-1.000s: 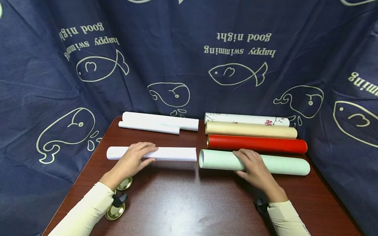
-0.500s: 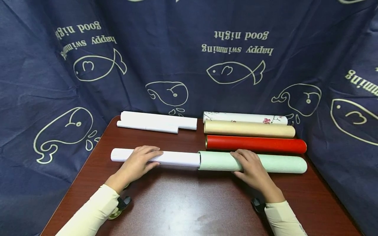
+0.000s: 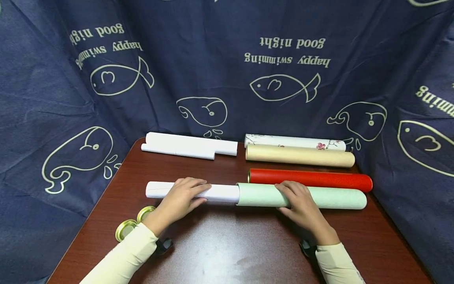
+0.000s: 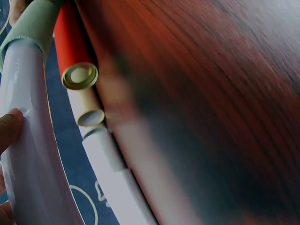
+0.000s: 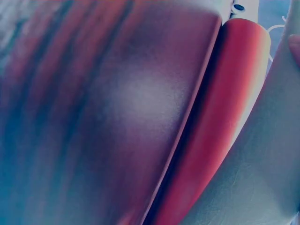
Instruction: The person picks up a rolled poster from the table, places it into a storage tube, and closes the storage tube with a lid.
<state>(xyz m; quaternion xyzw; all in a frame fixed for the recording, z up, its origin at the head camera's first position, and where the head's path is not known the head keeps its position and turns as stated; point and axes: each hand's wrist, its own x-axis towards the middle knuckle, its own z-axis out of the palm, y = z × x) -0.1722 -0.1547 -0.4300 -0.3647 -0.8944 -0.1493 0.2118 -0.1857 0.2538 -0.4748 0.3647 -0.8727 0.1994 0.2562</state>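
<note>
In the head view my left hand (image 3: 182,199) grips a white paper roll (image 3: 223,193) from above. The roll's right end sits inside the open mouth of a pale green tube (image 3: 259,194). My right hand (image 3: 299,203) holds that tube around its middle, thumb on the near side. The left wrist view shows the white roll (image 4: 33,140) entering the green tube (image 4: 35,26), with a fingertip (image 4: 11,125) on the paper. How far the roll reaches inside is hidden. In the right wrist view the green tube (image 5: 253,159) runs along the right side.
Just behind the green tube lies a red tube (image 3: 312,178), then a tan tube (image 3: 301,156) and a white flower-print tube (image 3: 294,142). Two white paper rolls (image 3: 191,144) lie at the back left. Gold round lids (image 3: 125,230) rest beside my left forearm on the brown table (image 3: 220,244).
The white roll, gripped in my left hand, has moved right from outside the green tube into its mouth. The red tube has shifted slightly nearer. My right hand stays on the green tube.
</note>
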